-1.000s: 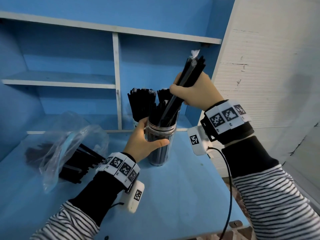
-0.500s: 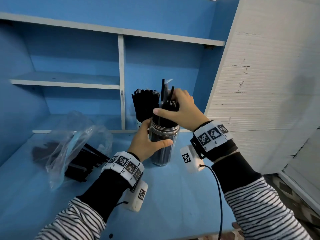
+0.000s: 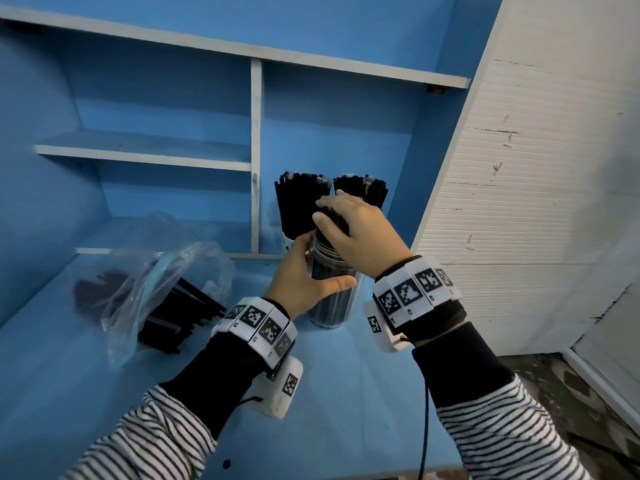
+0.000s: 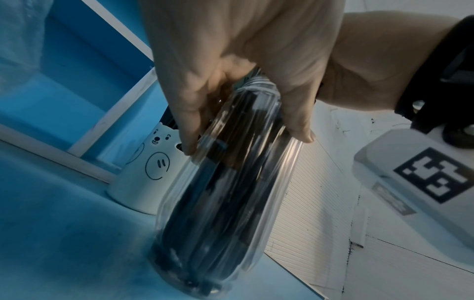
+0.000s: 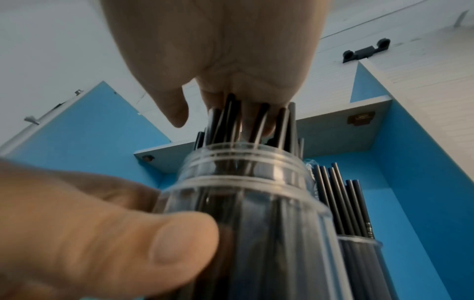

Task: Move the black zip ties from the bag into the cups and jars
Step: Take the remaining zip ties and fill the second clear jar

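Observation:
A clear ribbed jar (image 3: 332, 306) (image 4: 225, 203) (image 5: 256, 192) packed with black zip ties (image 3: 334, 218) (image 5: 259, 121) stands on the blue table (image 3: 346, 393). My left hand (image 3: 308, 275) (image 4: 246, 140) grips the jar's side, thumb in front. My right hand (image 3: 353, 230) (image 5: 231, 113) sits on top of the jar, fingers curled around the tie tops sticking out of its mouth. At the left lies a clear plastic bag (image 3: 145, 289) with more black ties (image 3: 180, 317) spilling from it.
Behind the jar stand a white cup with a bear face (image 4: 151, 172) (image 3: 287, 242) and another clear jar (image 5: 359, 253), both full of upright ties (image 3: 298, 202). Blue shelving (image 3: 256, 150) rises behind. A white slatted wall (image 3: 519, 202) is to the right, past the table's right edge.
My right hand has come down with its bundle of ties, from high above the jar to its mouth, so the ties now stand inside. My left hand has kept hold of the jar.

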The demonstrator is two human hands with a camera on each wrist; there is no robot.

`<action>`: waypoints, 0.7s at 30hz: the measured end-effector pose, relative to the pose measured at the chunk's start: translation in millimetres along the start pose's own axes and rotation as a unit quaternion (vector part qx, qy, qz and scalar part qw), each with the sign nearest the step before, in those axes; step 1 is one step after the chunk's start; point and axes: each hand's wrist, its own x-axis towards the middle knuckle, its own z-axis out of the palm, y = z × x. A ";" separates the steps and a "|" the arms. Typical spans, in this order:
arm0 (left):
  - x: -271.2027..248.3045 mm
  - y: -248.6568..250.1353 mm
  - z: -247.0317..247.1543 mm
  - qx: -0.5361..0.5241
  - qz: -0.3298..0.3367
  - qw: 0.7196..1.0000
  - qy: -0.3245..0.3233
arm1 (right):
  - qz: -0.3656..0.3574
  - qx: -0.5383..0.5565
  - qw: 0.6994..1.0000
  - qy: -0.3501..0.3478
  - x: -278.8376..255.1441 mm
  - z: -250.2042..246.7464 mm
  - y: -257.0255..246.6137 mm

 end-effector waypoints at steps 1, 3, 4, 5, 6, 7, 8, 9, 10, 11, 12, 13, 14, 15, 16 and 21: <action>0.3 0.5 -0.1 0.001 -0.002 1.000 -0.002 | -0.003 -0.002 1.000 0.002 -0.9 0.1 -1.7; 0.7 2.6 -0.9 0.005 -0.005 1.000 -0.007 | -0.015 -0.020 1.000 0.007 -2.3 0.6 -5.1; 0.7 3.4 -1.0 0.011 -0.005 1.000 -0.013 | -0.020 -0.044 0.999 -0.001 -2.8 1.7 -6.1; 1.0 4.9 -1.6 0.018 -0.003 1.000 -0.020 | -0.025 -0.075 0.997 -0.012 -3.2 2.8 -6.8; 1.7 5.9 -2.7 0.029 -0.001 0.999 -0.029 | -0.028 -0.102 0.994 -0.020 -3.2 3.5 -6.8; 1.4 8.1 -4.6 0.044 0.003 0.998 -0.039 | -0.029 -0.116 0.993 -0.020 -3.2 3.6 -6.9; 1.0 9.9 -7.5 0.063 0.003 0.997 -0.051 | -0.027 -0.116 0.993 -0.014 -2.7 2.8 -7.4; 0.2 10.7 -11.9 0.077 0.004 0.995 -0.059 | -0.024 -0.109 0.994 -0.005 -2.1 2.0 -8.5; -1.4 11.3 -16.6 0.088 0.005 0.994 -0.058 | -0.024 -0.100 0.995 0.007 -1.2 1.3 -10.1; -4.1 12.1 -22.4 0.099 0.004 0.994 -0.049 | -0.027 -0.089 0.995 0.023 -0.6 1.2 -12.3; -8.2 13.4 -29.4 0.105 -0.001 0.994 -0.030 | -0.037 -0.076 0.995 0.044 -0.3 1.3 -15.5; -12.4 15.0 -37.8 0.105 0.001 0.995 -0.002 | -0.053 -0.060 0.994 0.070 -0.2 1.8 -19.7; -16.8 16.4 -47.5 0.104 0.010 0.994 0.027 | -0.074 -0.040 0.992 0.099 -0.4 2.9 -24.6; -21.5 18.6 -58.6 0.115 0.026 0.992 0.053 | -0.094 -0.018 0.987 0.126 -1.0 4.3 -30.4; -25.9 19.3 -71.2 0.135 0.045 0.987 0.074 | -0.108 0.005 0.983 0.147 -1.5 7.1 -36.9; -48.7 15.6 -136.7 0.260 0.076 0.951 0.153 | -0.100 0.155 0.977 0.109 -5.7 42.5 -71.6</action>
